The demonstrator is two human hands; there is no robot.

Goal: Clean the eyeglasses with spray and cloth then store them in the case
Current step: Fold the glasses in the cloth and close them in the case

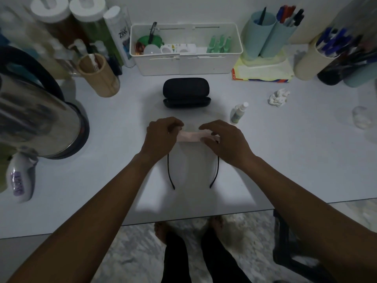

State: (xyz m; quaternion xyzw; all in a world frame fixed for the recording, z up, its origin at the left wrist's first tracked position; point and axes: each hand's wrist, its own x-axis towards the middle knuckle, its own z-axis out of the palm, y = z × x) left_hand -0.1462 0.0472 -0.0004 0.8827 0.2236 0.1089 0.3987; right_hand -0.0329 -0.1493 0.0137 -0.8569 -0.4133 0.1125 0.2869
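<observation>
The eyeglasses [171, 174] lie on the white table with both thin black temples pointing toward me; their front is hidden under a pale pink cloth [189, 136] and my hands. My left hand [161, 135] has its fingers curled on the cloth's left end. My right hand [224, 141] rests with bent fingers on the cloth's right end. A black glasses case [186, 91] stands open just beyond my hands. A small spray bottle [238, 113] with a white cap lies tilted to the right of the case, untouched.
A white organiser box [183, 64] sits behind the case. A metal kettle [36, 115] and wooden cup [100, 76] stand left. Pen holders [265, 35] and a crumpled tissue [278, 98] are at the right. The table's front edge [183, 219] runs near me.
</observation>
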